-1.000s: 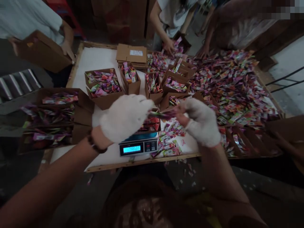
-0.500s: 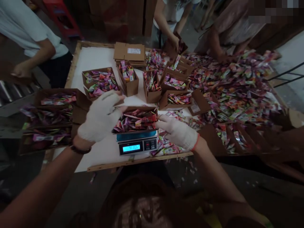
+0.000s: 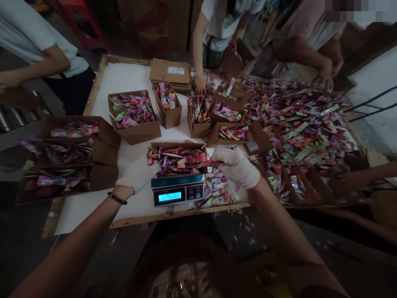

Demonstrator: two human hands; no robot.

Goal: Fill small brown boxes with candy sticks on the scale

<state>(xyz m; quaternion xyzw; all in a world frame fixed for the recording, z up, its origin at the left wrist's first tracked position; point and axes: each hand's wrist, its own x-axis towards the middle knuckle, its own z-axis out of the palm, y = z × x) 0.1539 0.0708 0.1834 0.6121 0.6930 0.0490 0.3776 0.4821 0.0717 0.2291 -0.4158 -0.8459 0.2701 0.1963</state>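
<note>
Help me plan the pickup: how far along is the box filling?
The filled boxes at left look done. In hand: the box on the lit scale, left hand at its side, right hand holding a red packet at its edge. Left over: the large loose heap and stacked flat cartons. Total unclear.

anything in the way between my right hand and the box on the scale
Nothing visible stands between the right hand and the box on the scale. Only the red packet at its fingertips bridges toward the box's right end.
</note>
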